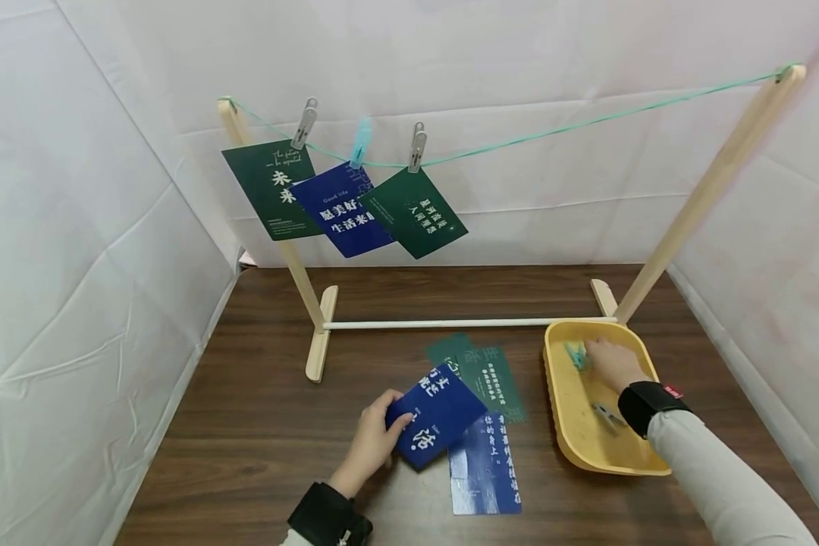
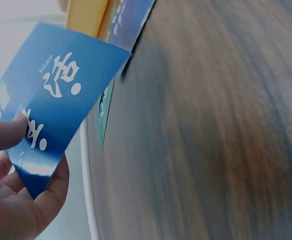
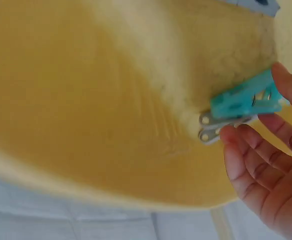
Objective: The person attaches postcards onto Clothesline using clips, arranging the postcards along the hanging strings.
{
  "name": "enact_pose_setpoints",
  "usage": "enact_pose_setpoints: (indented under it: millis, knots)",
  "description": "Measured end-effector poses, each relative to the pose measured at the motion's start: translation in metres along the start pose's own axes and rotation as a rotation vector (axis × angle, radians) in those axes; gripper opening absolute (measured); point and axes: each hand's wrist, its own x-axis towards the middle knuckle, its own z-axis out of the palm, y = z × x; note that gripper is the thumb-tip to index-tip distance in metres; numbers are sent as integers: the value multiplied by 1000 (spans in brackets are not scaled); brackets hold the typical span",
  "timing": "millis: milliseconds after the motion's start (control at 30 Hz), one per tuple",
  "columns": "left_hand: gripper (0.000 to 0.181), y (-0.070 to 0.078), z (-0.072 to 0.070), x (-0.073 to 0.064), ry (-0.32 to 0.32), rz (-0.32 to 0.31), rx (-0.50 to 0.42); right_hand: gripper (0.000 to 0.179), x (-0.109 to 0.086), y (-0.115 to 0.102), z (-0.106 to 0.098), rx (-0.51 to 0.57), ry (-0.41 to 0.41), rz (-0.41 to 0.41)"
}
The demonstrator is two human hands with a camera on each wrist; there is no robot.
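Observation:
My left hand (image 1: pixel 371 436) grips a blue card (image 1: pixel 437 417) with white characters, thumb on its face. In the left wrist view the fingers support the card from behind. Inside the yellow basket (image 1: pixel 561 425), my right hand (image 1: pixel 614 362) has its thumb and index finger at either side of a turquoise clothespin (image 3: pixel 248 97), appearing to pinch one end. A grey clothespin (image 3: pixel 213 127) lies against it by the other fingertips. Another grey clothespin (image 1: pixel 607 413) rests lower in the basket. Beneath and beside the held card lie green cards (image 1: pixel 494 383) and a blue card (image 1: pixel 484 474).
A wooden stand with a left post (image 1: pixel 300 280) and right post (image 1: pixel 710 193) carries a green string (image 1: pixel 553 133). Three cards, including a green card (image 1: pixel 416 216), hang by clothespins at its left. A white rod (image 1: pixel 437 324) joins the feet on the brown table (image 1: pixel 246 425).

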Motion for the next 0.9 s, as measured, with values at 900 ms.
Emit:
enact_pose_setpoints:
  millis: [900]
  knots:
    - [37,52,-10,51,-59,-102,-695,27,-4,-7,-63,238,91,16]
